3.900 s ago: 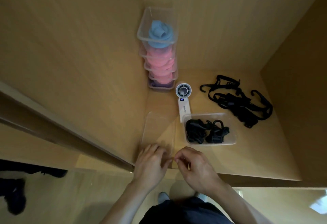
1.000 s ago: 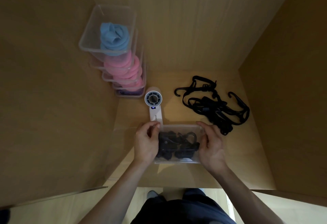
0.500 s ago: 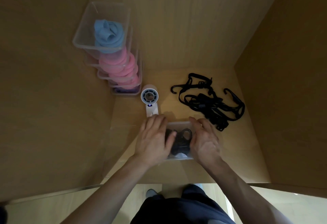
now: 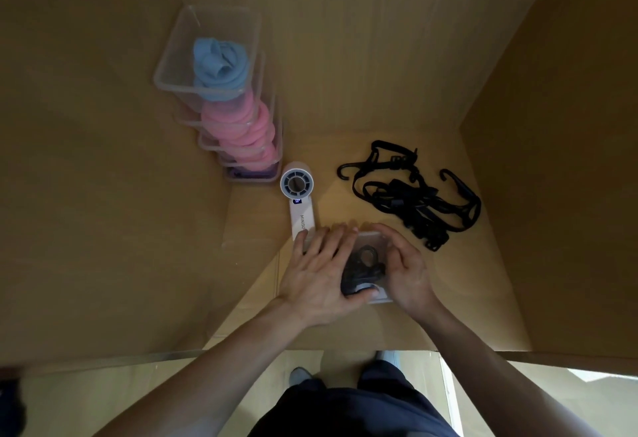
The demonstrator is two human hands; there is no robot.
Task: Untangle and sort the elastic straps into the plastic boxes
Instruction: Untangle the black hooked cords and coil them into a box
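Left hand (image 4: 319, 266): fingers straight, spread, pressing flat on top of clear box (image 4: 370, 238); right hand (image 4: 405, 269): fingers curled round box's right side, gripping; coiled black strap (image 4: 362, 266) inside box, between hands. I log shelf floor (image 4: 466, 298) showing right of box up to wall; front edge just behind wrists. Fan (image 4: 298, 195) handle beside left fingertips; loose strap tangle (image 4: 414, 202) just beyond right hand. Stacked boxes (image 4: 165, 81), far-left corner: blue roll (image 4: 221, 64) topmost, pink rolls (image 4: 238, 126) beneath.

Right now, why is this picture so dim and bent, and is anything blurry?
Head view: dim, warm light inside the wooden cupboard, so the loose black straps lose detail and the clear box barely shows; the wide-angle lens bows its walls; fingertips of the left hand look smeared; a bright patch glares at bottom right.
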